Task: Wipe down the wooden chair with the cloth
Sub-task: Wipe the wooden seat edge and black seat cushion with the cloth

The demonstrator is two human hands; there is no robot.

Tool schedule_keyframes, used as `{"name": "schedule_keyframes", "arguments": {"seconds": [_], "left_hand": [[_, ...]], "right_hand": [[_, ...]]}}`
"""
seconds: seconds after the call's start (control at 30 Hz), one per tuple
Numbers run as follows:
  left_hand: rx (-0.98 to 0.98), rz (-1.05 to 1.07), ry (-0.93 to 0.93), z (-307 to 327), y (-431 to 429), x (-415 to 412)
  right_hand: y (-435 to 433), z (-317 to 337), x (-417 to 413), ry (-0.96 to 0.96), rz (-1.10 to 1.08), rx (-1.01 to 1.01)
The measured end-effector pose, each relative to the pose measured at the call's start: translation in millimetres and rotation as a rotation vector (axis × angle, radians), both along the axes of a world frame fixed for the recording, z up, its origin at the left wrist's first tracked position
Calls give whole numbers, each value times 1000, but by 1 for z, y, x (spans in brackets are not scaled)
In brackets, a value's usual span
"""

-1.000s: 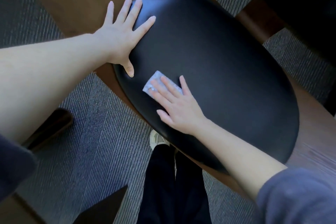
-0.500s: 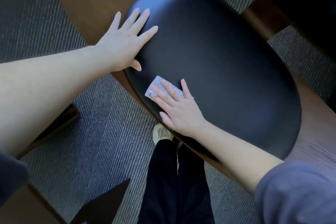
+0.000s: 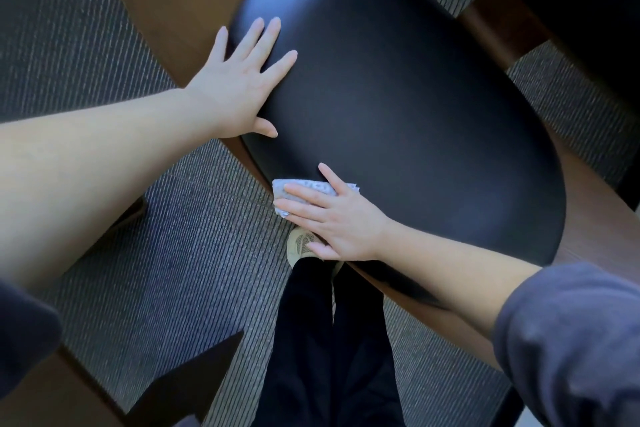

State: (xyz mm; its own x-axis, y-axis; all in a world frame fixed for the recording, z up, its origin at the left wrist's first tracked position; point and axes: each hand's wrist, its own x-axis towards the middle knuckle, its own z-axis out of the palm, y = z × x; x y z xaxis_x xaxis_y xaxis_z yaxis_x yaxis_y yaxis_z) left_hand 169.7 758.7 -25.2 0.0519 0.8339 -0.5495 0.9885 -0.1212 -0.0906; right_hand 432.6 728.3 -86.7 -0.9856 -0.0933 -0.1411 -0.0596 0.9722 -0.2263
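Black oval chair seat point(image 3: 398, 135) stretches upper-left to lower-right.

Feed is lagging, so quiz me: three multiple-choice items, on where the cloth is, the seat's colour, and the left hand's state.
1. Where is the cloth? A in a bucket; B at the near edge of the seat, under the right hand; C in mid-air.
2. Seat colour? A black; B red; C white.
3. The left hand is: A a fist; B pinching a bottle; C flat on the seat, fingers spread.
B: the right hand presses it there. A: the seat is plainly black. C: its palm lies on the seat.
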Motion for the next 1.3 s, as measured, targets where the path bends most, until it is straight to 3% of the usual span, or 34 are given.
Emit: {"name": "schedule_keyframes", "arguments": {"seconds": [0.4,0.57,0.8,1.3], "left_hand": [[-4,10,19,-2,-8,10],[-14,-2,37,-3,-3,11],[-105,-18,104,2,14,18],[-425,358,121,-7,59,66]], "right_hand": [[-6,-5,36,21,99,-15],[3,-4,20,74,-257,-27],[12,-3,1,-47,-728,-117],[146,-32,6,-201,-1082,-188]]}}
